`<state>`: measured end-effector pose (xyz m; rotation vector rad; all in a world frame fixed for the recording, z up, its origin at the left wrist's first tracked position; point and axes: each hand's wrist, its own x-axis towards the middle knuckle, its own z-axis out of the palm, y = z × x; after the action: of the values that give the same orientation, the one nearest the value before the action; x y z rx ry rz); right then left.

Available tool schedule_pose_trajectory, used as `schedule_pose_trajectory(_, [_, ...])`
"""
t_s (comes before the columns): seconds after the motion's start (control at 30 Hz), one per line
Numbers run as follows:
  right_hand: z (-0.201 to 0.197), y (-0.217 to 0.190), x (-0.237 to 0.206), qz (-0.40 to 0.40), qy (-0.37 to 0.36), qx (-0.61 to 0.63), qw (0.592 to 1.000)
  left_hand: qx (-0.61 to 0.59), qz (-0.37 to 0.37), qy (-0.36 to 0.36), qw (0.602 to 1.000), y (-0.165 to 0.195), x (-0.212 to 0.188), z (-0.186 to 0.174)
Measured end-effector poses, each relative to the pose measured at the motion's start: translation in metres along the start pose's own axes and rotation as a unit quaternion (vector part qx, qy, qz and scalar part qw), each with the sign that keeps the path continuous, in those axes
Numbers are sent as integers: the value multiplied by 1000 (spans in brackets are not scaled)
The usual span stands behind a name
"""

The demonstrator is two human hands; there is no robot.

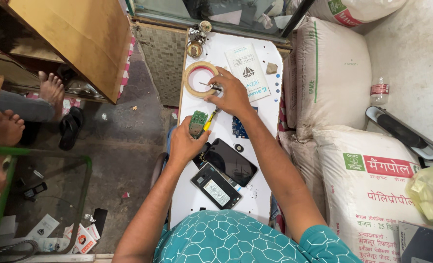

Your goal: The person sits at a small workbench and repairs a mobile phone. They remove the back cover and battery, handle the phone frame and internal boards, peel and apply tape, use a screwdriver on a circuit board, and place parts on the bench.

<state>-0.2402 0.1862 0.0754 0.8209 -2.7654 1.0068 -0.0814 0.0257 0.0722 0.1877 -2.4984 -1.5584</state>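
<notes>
Phone frame (216, 186): nearest me on the white table (255, 63), a flat dark shell with a pale label, back open.
Glossy screen (230, 160): black glass slab just beyond, one corner hidden under my left wrist.
Left hand (186, 142): closed around a small green circuit board (197, 123), its lower half covered.
Right hand (232, 92): I see it pinching a yellow-handled screwdriver (210, 119); the tip is too small to make out.
Tape roll (200, 78): tan ring, farthest.

Cramped workshop corner, daylit.
Narrow white table (226, 195) at centre. Left of it: grey concrete floor (124, 151), a wooden cabinet (80, 34). Right of it: stacked white sacks (333, 73). Beyond it: a glass-fronted case (216, 12).
</notes>
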Motion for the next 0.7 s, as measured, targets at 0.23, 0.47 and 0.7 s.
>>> schedule_pose_trajectory(0.23, [2,4,-2,-5,9,-4,1000,-3,6,6,1000,-2,0,2])
schedule_pose_trajectory(0.47, [8,-12,-1,38,66,-52,996,1,14,11,1000,-6,1,4])
schedule_pose_trajectory(0.7, [9,-33,1,101,45,-118,987,6,10,20,1000,-7,0,6])
